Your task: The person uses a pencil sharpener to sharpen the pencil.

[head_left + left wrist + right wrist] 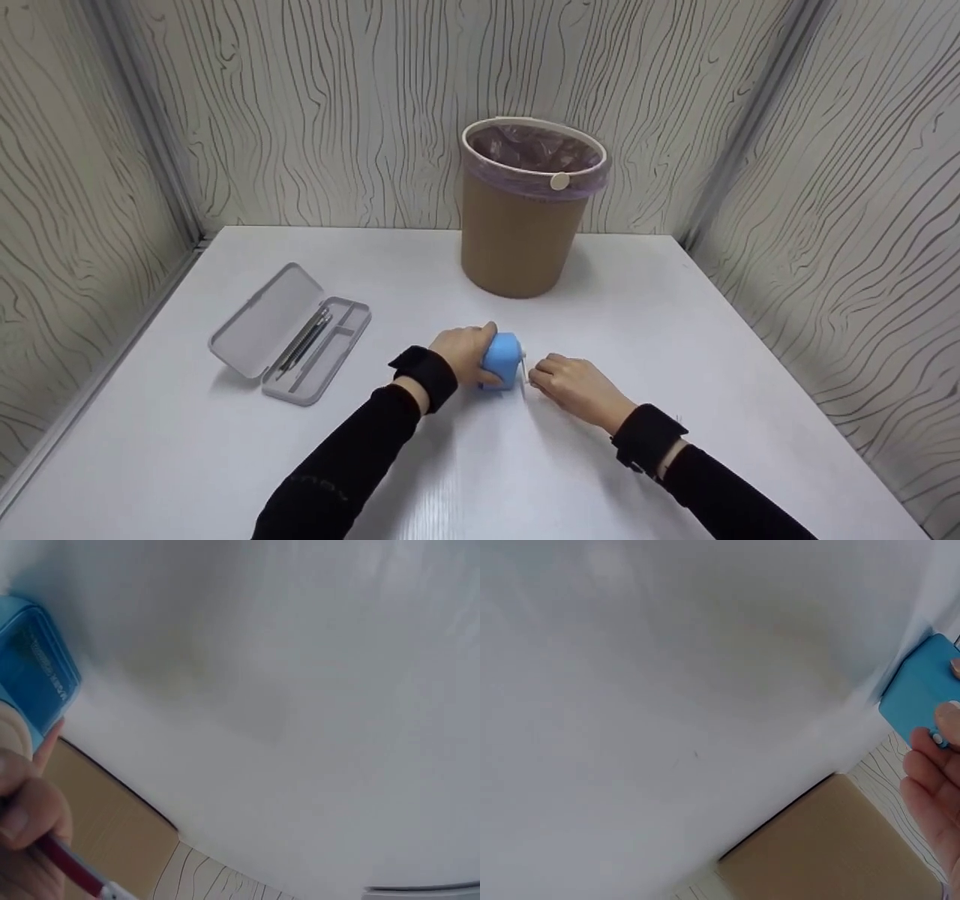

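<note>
The left hand [461, 352] grips the sharpener [505, 358] and should brace it so the right hand [574, 385], pinching the crank [525, 367], can turn evenly.

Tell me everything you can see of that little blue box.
The blue box looks like a plastic pencil sharpener: rounded corners, a darker see-through compartment with pale lettering, a round cream part, and a pale crank on its side. It rests on the white table, nearer than the brown bin. The left hand grips it; the right hand pinches the crank's knob.
</note>
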A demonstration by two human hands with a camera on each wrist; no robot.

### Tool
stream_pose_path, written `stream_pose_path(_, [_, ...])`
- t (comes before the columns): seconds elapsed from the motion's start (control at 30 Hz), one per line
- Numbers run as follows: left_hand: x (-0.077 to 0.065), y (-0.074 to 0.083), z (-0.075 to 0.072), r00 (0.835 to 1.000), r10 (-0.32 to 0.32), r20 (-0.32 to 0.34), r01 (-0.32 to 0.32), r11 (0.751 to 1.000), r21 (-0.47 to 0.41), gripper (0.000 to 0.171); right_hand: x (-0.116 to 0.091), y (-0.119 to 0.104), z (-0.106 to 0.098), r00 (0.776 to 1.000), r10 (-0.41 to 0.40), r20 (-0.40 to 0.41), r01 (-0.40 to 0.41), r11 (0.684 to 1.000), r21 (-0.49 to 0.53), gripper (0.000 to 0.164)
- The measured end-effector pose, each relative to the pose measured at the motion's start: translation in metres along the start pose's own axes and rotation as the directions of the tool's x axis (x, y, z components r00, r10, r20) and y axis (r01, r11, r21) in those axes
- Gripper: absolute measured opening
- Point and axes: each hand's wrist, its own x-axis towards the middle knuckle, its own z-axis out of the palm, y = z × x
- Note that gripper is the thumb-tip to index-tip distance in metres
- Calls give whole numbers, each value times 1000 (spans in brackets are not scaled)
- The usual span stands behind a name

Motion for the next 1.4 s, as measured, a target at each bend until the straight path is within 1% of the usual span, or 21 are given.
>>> stream_pose_path(0.13, [0,0,0,1000,6,-16,-5,1000,26,71,3,2,-6,1000,-3,-29,3,1000,-15,6])
stream_pose_path(0.27, [0,1,0,1000,7,-3,-7,1000,21,73,5,6,-11,999,-2,-47,1,1000,-27,8])
stream_pose_path(0.33, [0,1,0,1000,8,0,-8,1000,13,74,5,8,-14,999,12,-48,-14,999,-29,8])
stream_pose_path(0.43, [1,2,0,1000,10,8,-10,1000,10,76,7,12,-18,999,42,-34,-42,999,-22,8])
stream_pose_path(0.57, [0,1,0,1000,17,9,-17,1000,22,80,14,18,-22,994,110,-7,-110,994,22,11])
stream_pose_path(0.67, [-1,1,1,999,33,-5,-32,999,30,79,21,23,-24,988,155,7,-155,986,55,12])
stream_pose_path(0.83, [-1,-1,4,998,61,-32,-60,998,31,73,29,30,-24,985,170,10,-171,982,81,11])
stream_pose_path(0.93, [0,-2,3,997,61,-43,-60,998,27,71,33,33,-23,985,175,3,-175,982,75,10])
stream_pose_path(1.17, [2,-2,3,999,41,-10,-41,999,18,74,43,38,-20,980,196,40,-198,978,62,9])
stream_pose_path(1.3, [1,-2,3,999,38,-6,-38,999,20,76,48,41,-16,979,200,46,-202,978,42,9])
stream_pose_path(1.4, [1,-2,3,999,48,-16,-47,999,25,76,50,42,-14,976,210,54,-212,977,21,10])
